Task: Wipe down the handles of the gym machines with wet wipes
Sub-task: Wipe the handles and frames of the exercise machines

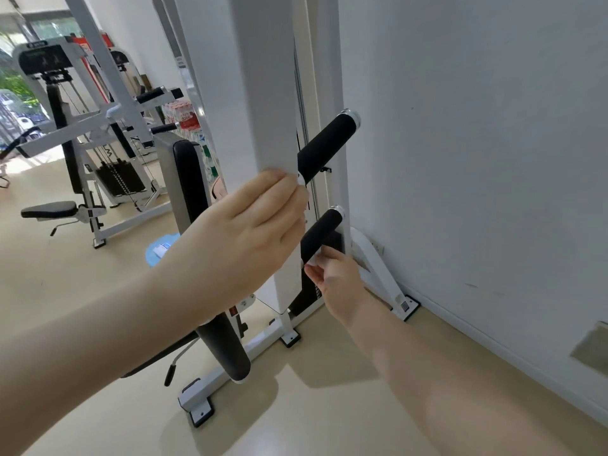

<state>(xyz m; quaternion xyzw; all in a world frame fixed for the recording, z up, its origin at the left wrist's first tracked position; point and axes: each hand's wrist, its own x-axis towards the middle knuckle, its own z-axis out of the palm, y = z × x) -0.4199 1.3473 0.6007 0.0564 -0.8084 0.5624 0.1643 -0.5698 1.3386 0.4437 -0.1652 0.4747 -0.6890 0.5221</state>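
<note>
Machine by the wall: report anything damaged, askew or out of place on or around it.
Nothing looks broken or askew. The upper handle and lower handle both sit intact on the white frame. One oddity: a blue wipes pack lies on the floor behind the left hand. The wall shows faint scuffs.

White wall (pixel 477 126), beige floor (pixel 312 416) (glossy), bright window (pixel 13 70).

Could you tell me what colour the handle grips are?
Black, with silver end caps, upper handle grip; head view.
</note>
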